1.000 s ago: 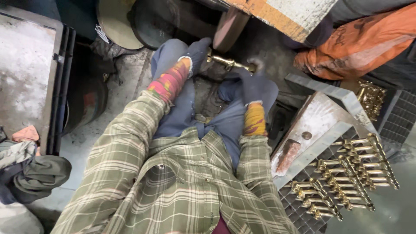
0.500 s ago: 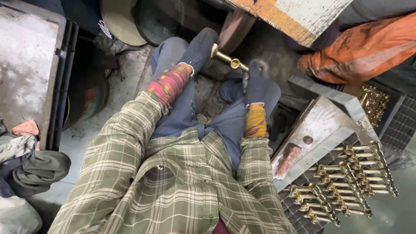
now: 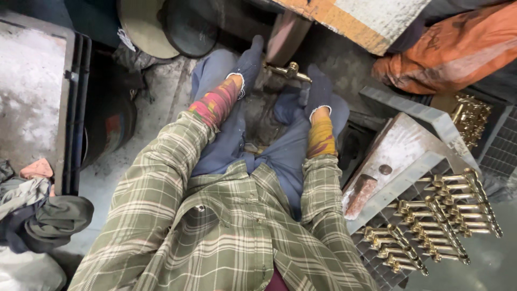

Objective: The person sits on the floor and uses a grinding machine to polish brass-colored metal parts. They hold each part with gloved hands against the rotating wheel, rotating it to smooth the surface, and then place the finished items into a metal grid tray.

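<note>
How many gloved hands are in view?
2: the left hand and the right hand hold the ends of a brass fitting against the grinding wheel. None seem hidden.

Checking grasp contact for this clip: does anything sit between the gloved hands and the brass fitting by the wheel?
Nothing visible does. The left hand in a dark blue glove and the right hand in a matching glove both touch the brass fitting directly, one at each end. The fitting's upper side lies against the brownish wheel, with no gap showing.

Brass fittings on grate, orange cloth.
</note>
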